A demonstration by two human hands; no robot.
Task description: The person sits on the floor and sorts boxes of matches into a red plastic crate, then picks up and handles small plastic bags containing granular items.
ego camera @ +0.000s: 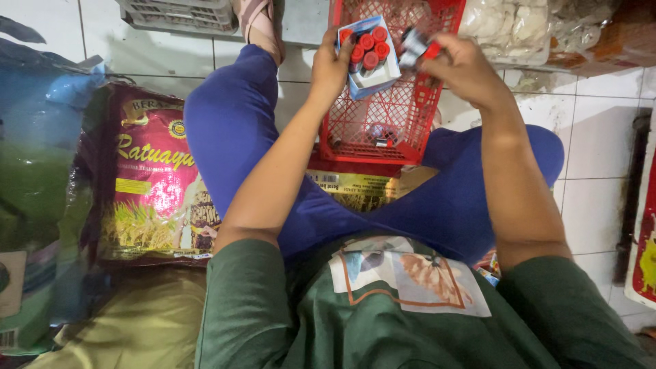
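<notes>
Green cotton shirt [383, 321] below; left hand [331, 65] grips cardboard box [372, 58], right hand [465, 68] pinches red-capped tube [418, 48].

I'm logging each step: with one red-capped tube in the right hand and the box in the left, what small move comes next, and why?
Probably lower the tube in the right hand into the box held by the left hand: several red caps already stand there, with room beside them.

A glossy pink plastic rice sack [154, 178] lies left; the red lattice plastic basket [389, 116], upper centre, looks matt; floor tiles [594, 137] shine.
</notes>
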